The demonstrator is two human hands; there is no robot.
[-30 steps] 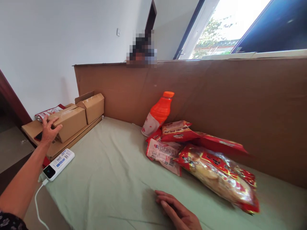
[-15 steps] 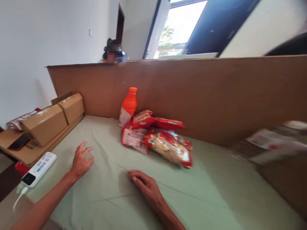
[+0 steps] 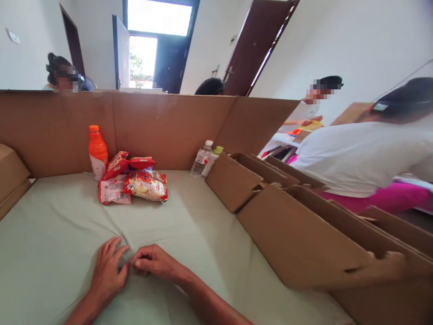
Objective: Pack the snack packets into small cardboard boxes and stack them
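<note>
Cloth (image 3: 61, 230) under splayed left hand (image 3: 107, 271) and curled right hand (image 3: 154, 262)

Left of frame centre: packets (image 3: 135, 183) on cloth (image 3: 192, 225); bottle (image 3: 98, 153) at their left rear. Behind these: cardboard panel (image 3: 169, 119). Lower right: cartons (image 3: 294, 230).

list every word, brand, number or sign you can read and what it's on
None reads clearly.
Pale packet: small print and a barcode-like patch, too small.
Red-and-clear bag: lettering, too blurred.
Front red packet: pale lettering, too blurred.
Clear bottle: label print, too small.
</note>
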